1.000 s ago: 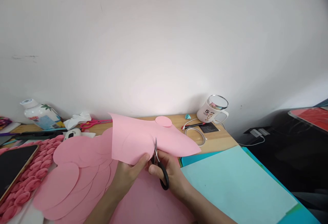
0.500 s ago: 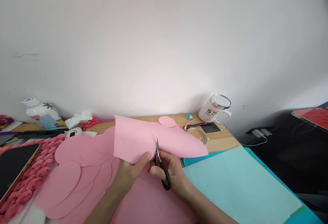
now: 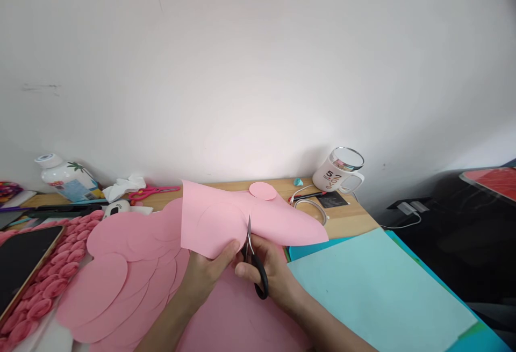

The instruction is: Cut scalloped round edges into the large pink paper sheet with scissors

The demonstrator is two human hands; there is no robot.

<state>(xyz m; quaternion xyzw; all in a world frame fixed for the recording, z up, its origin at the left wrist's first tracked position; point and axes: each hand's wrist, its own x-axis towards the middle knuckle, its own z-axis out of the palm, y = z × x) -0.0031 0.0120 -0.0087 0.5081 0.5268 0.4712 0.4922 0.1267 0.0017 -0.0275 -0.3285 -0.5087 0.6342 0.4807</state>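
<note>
A sheet of pink paper [image 3: 213, 209] is raised over the desk, pinched along its lower edge by my left hand [image 3: 212, 268], thumb on top. A faint round outline shows on the sheet's left part. My right hand [image 3: 268, 266] is closed around the black handles of a pair of scissors [image 3: 260, 277]. The blades point away from me and meet the paper at the right of the outline. Overlapping pink paper circles [image 3: 94, 290] lie to the left of my left hand. Another small pink circle [image 3: 263, 191] rests behind the sheet.
Light blue sheets [image 3: 374, 293] lie at the right. Behind them stand a white mug [image 3: 328, 177] and a coiled white cable [image 3: 318, 209]. At the left are a phone [image 3: 24, 260], a white bottle [image 3: 66, 177], a tissue [image 3: 123, 186] and pink scissors [image 3: 151, 192].
The paper has shifted very slightly to the right, with a little more of the round outline showing. Both hands keep their hold, and the scissors stay at nearly the same spot.
</note>
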